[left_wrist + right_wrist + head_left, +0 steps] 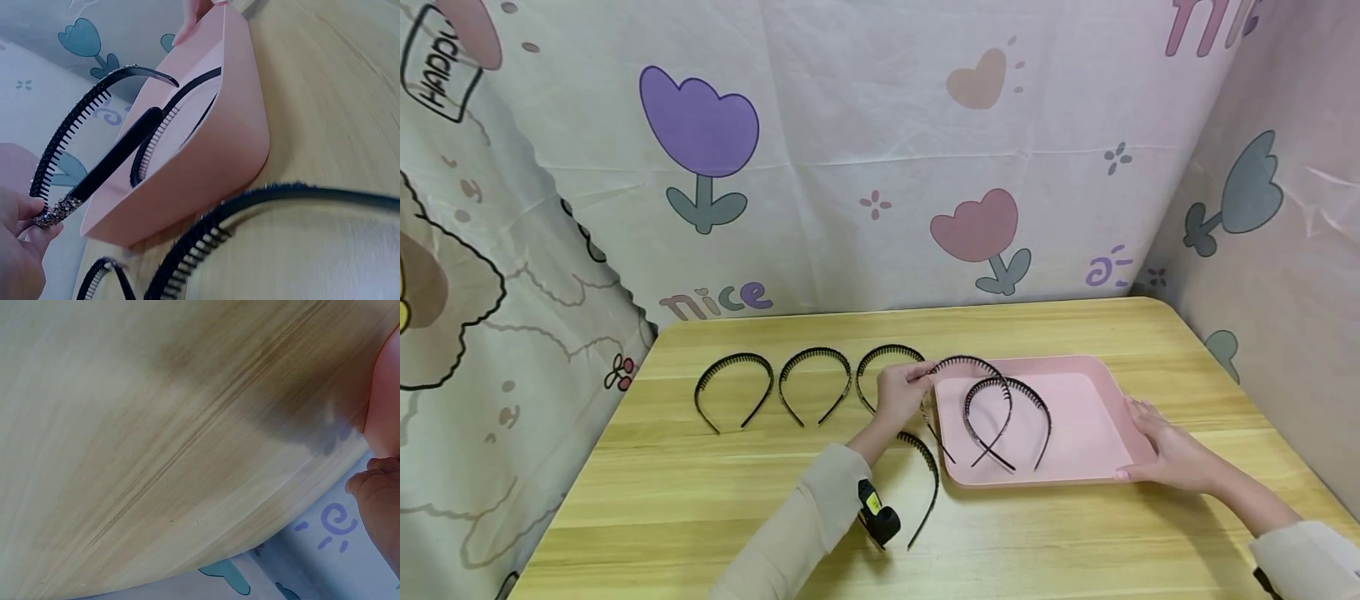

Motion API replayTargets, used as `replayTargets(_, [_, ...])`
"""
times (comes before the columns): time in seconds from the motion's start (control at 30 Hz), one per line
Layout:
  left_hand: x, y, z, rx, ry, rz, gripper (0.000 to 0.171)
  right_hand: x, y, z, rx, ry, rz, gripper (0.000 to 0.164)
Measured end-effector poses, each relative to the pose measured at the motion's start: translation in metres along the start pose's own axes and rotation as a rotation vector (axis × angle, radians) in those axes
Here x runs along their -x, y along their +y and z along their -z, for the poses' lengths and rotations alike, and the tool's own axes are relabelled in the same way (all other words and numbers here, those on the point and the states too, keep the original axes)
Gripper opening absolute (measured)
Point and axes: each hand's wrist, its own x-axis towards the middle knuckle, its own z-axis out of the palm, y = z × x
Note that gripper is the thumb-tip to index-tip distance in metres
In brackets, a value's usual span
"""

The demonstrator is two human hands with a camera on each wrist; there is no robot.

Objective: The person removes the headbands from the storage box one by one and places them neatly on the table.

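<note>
Now the left hand [901, 393] pinches a glitter-trimmed black headband [115, 156].

Three black arched toothed headbands [815, 351] lie in a row on a wood-grain worktop [662, 483]. Right of them, a pink rectangular tray [1086, 425] contains a fourth headband [1047, 408]. The left hand [901, 396] holds a fifth headband [968, 358] above the tray's left side; the right hand [1172, 450] touches its right rim. A sixth headband [935, 471] lies in front, left of the tray.

Yellowish wood-grain table [647, 483], pale tulip-print fabric backdrop [850, 100]
</note>
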Motion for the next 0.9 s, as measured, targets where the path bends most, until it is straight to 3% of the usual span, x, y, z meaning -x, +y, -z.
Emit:
replayTargets(0.4, [-0.001, -0.011, 0.032, 0.032, 0.003, 0.010, 0.018, 0.001, 0.000, 0.000, 0.000, -0.004, -0.009, 0.106])
replayTargets(0.63, [0.003, -0.013, 0.053, 0.049, 0.011, 0.072, 0.019, -0.001, 0.001, 0.000, -0.004, 0.014, 0.012, 0.106])
replayTargets(0.9, [0.007, -0.026, 0.072, -0.006, 0.029, 0.079, 0.020, 0.000, 0.003, -0.003, -0.009, 0.023, 0.027, 0.105])
